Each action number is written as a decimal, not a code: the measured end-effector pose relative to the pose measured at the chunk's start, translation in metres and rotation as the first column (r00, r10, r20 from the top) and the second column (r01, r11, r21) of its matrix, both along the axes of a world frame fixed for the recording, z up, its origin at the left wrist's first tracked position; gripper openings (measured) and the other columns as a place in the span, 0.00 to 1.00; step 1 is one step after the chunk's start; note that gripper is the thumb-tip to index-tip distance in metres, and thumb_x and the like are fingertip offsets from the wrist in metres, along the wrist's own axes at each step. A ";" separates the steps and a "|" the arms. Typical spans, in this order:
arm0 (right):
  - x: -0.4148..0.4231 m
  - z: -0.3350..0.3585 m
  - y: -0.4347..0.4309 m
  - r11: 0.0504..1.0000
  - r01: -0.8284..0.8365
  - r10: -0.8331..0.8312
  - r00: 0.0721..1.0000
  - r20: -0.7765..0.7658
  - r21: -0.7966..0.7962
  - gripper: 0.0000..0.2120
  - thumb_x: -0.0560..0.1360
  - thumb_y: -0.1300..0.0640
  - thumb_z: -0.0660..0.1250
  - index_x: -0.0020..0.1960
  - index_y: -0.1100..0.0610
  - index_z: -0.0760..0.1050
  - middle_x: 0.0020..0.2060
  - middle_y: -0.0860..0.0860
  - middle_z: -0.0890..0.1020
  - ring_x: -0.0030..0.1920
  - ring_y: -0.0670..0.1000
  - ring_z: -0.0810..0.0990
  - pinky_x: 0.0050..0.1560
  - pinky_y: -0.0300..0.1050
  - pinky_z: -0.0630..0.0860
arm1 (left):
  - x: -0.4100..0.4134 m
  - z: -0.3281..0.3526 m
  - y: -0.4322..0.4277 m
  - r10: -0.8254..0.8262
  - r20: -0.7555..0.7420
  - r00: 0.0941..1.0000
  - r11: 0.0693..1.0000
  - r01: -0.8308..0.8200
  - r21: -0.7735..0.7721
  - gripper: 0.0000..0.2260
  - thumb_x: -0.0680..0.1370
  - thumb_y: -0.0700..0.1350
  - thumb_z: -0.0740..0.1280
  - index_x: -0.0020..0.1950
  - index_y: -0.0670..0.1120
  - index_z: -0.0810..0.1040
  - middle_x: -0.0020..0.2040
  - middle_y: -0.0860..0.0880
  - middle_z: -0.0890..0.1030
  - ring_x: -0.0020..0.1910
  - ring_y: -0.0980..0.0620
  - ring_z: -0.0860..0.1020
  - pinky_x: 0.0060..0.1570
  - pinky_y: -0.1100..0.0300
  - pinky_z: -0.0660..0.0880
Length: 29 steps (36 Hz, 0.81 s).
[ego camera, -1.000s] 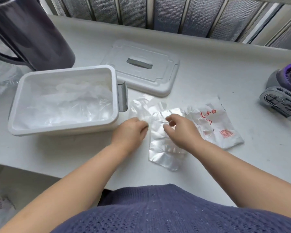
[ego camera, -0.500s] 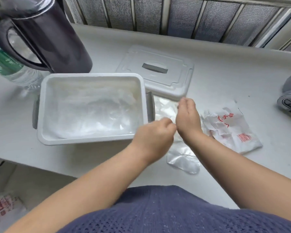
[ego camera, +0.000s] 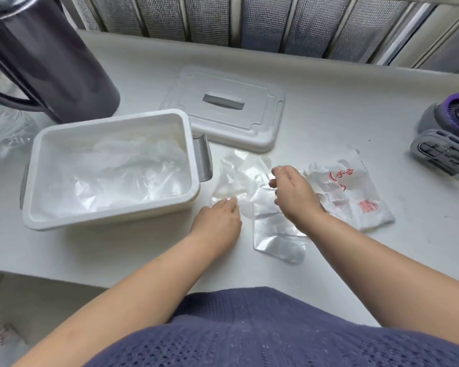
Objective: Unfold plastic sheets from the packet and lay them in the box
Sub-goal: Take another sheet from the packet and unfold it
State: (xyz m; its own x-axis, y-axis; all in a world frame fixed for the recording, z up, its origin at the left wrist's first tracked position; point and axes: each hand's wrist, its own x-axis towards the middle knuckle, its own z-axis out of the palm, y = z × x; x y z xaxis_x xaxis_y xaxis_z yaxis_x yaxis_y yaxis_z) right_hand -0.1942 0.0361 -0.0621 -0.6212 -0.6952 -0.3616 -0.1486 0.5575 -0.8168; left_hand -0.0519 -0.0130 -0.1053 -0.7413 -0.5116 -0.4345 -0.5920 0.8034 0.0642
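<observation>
Worktop (ego camera: 329,123): white and smooth, filling the middle of the frame; its near edge shows at lower left.
Room: a ribbed grey screen (ego camera: 276,22) runs along the top of the frame, behind the worktop.
Box (ego camera: 112,221): white, rectangular and open, at centre left, with a grey handle flap (ego camera: 203,157) on its right end.
Box contents: crumpled clear sheets (ego camera: 112,173) lie loosely over its bottom.
Lid (ego camera: 223,128): flat on the worktop at upper centre, just behind the box's right end, apart from it.
Packet (ego camera: 355,197): white with red print, crumpled, lying at centre right just beside the right wrist.
Plastic sheet (ego camera: 273,229): clear and creased, flat on the worktop between box and packet, partly spread toward the box.
Left grip (ego camera: 217,221): fingers straight and together, tips resting on the sheet's left edge.
Right grip (ego camera: 293,193): fingers bent down over the sheet's middle; I cannot tell whether they pinch it.
Jug (ego camera: 51,56): dark and tall, at upper left behind the box.
Bottle (ego camera: 3,123): clear plastic, at the left edge, partly hidden by the jug.
Device (ego camera: 448,139): grey and purple, at the right edge, well apart from the hands.
Foreground: a blue knitted top (ego camera: 249,327) covers the bottom of the frame.
</observation>
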 end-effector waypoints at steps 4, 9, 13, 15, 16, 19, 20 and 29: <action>-0.002 0.001 -0.004 0.999 0.044 -0.044 0.999 -0.011 -0.025 0.17 0.80 0.52 0.52 0.52 0.65 0.72 0.43 0.54 0.76 0.51 0.59 0.75 0.58 0.62 0.71 | -0.001 0.019 -0.001 0.321 -0.362 0.875 0.932 -0.224 0.283 0.14 0.83 0.44 0.56 0.58 0.38 0.77 0.63 0.44 0.76 0.60 0.45 0.74 0.56 0.53 0.70; 0.007 0.021 -0.012 0.949 0.097 -0.077 0.994 0.079 -0.300 0.14 0.76 0.43 0.55 0.41 0.51 0.72 0.38 0.46 0.76 0.40 0.47 0.74 0.51 0.54 0.76 | -0.014 0.082 0.003 0.749 -0.595 0.292 0.663 -0.313 0.680 0.09 0.78 0.46 0.65 0.54 0.50 0.83 0.52 0.55 0.83 0.53 0.56 0.79 0.58 0.61 0.73; 0.023 0.042 -0.013 0.857 0.034 0.030 0.993 0.115 -0.515 0.22 0.65 0.30 0.58 0.49 0.46 0.68 0.45 0.45 0.77 0.45 0.40 0.75 0.46 0.37 0.71 | -0.011 0.117 -0.007 0.861 -0.505 -0.068 0.495 -0.123 0.860 0.04 0.74 0.44 0.71 0.49 0.50 0.82 0.42 0.52 0.85 0.42 0.53 0.82 0.47 0.61 0.78; 0.029 0.047 -0.013 0.874 -0.123 0.163 0.986 0.046 -0.470 0.28 0.61 0.32 0.60 0.56 0.43 0.64 0.51 0.42 0.73 0.51 0.37 0.73 0.51 0.31 0.69 | -0.004 0.129 -0.018 0.904 -0.379 -0.199 0.388 0.005 0.922 0.04 0.73 0.43 0.72 0.47 0.46 0.82 0.41 0.50 0.83 0.41 0.53 0.80 0.45 0.60 0.76; 0.035 0.049 -0.015 0.884 -0.206 0.230 0.973 0.006 -0.420 0.33 0.60 0.33 0.63 0.61 0.42 0.61 0.54 0.39 0.71 0.54 0.38 0.72 0.54 0.30 0.68 | 0.002 0.132 -0.023 0.912 -0.331 -0.244 0.352 0.047 0.935 0.04 0.73 0.41 0.72 0.47 0.45 0.80 0.41 0.49 0.82 0.41 0.53 0.79 0.46 0.58 0.76; 0.051 0.056 -0.024 0.858 -0.421 0.383 0.906 -0.178 -0.294 0.49 0.61 0.41 0.76 0.74 0.48 0.53 0.63 0.42 0.68 0.62 0.40 0.67 0.60 0.26 0.62 | 0.019 0.131 -0.035 0.903 -0.265 -0.338 0.304 0.069 0.950 0.09 0.74 0.31 0.69 0.47 0.43 0.75 0.40 0.50 0.78 0.39 0.54 0.79 0.45 0.61 0.77; 0.059 0.059 -0.029 0.839 -0.465 0.413 0.882 -0.226 -0.282 0.50 0.63 0.44 0.77 0.75 0.51 0.52 0.67 0.46 0.66 0.66 0.41 0.65 0.63 0.28 0.60 | 0.026 0.131 -0.038 0.898 -0.247 -0.365 0.293 0.075 0.953 0.10 0.74 0.30 0.68 0.47 0.43 0.73 0.39 0.50 0.77 0.38 0.54 0.79 0.44 0.62 0.77; 0.104 0.081 -0.067 0.908 -0.323 0.318 0.946 -0.062 -0.266 0.42 0.72 0.50 0.71 0.76 0.47 0.48 0.74 0.46 0.52 0.70 0.39 0.55 0.60 0.28 0.51 | 0.090 0.121 -0.067 0.821 0.018 -0.571 0.158 0.257 0.953 0.08 0.78 0.30 0.61 0.55 0.39 0.73 0.39 0.48 0.79 0.36 0.56 0.80 0.39 0.64 0.77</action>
State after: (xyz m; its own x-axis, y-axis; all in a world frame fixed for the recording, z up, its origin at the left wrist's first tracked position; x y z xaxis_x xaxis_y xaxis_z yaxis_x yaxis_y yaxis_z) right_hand -0.0900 -0.0311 0.0188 -0.3528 -0.9274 -0.1242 -0.2974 0.2370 -0.9249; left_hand 0.0382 -0.0804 0.0153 -0.0475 -0.9276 -0.3705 0.5946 -0.3243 0.7357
